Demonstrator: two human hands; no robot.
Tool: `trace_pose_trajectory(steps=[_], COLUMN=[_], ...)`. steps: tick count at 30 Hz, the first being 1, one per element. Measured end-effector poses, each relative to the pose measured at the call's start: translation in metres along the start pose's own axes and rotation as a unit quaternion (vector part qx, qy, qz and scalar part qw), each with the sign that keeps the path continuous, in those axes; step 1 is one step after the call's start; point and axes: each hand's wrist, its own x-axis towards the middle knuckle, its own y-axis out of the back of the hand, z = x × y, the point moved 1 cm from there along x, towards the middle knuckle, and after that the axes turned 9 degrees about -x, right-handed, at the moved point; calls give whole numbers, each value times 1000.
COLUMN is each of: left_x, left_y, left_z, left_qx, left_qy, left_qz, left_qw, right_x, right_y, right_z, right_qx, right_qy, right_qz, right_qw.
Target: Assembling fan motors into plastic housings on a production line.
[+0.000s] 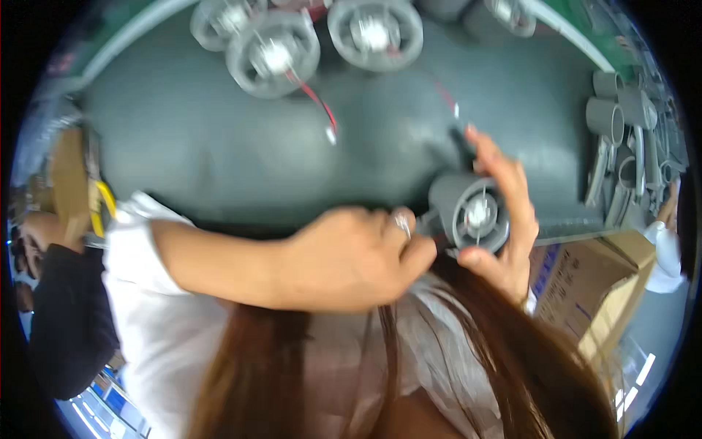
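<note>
My right hand (515,212) is curled round the right side of a grey cylindrical housing (447,194), thumb below its rim and one finger stretched out above. The housing's round end faces up, with a bright core and thin spokes inside. Against its left side is my left hand (358,252), closed, with a ring on one finger. A short grey stub runs from the housing toward those fingertips, beside a bit of red. What the left fingers pinch is hidden behind the hand and slightly blurred.
Round grey fan-like units (274,55) stand at the far side of the dark table (219,154), one trailing a red-and-black wire (318,102) with a white plug. Grey pipe-shaped housings with handles (605,121) are piled at right, above a cardboard box (585,282). A person's dark sleeve (69,314) shows at left.
</note>
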Motion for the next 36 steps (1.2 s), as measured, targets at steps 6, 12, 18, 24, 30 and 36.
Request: trace_pose_trajectory(steps=[6, 12, 18, 24, 30, 36], left_x=[-15, 8, 23, -40, -157, -214], left_y=[-16, 60, 159, 224, 254, 278], left_z=[0, 26, -34, -220, -360, -406], left_qx=[-186, -238, 28, 110, 261, 92], left_qy=[107, 123, 192, 371, 482, 473], left_qz=[-35, 23, 271, 507, 556, 686], left_qw=[976, 963, 943, 770, 625, 546], right_x=[-18, -39, -21, -24, -25, -23], right_y=[-9, -5, 0, -3, 4, 2], right_z=[8, 20, 7, 4, 0, -2], right_qx=[-4, 153, 111, 98, 86, 143], right_qy=[1, -48, -95, -80, -96, -111], right_qz=[7, 109, 128, 132, 102, 98], right_qw=[1000, 981, 981, 983, 986, 979])
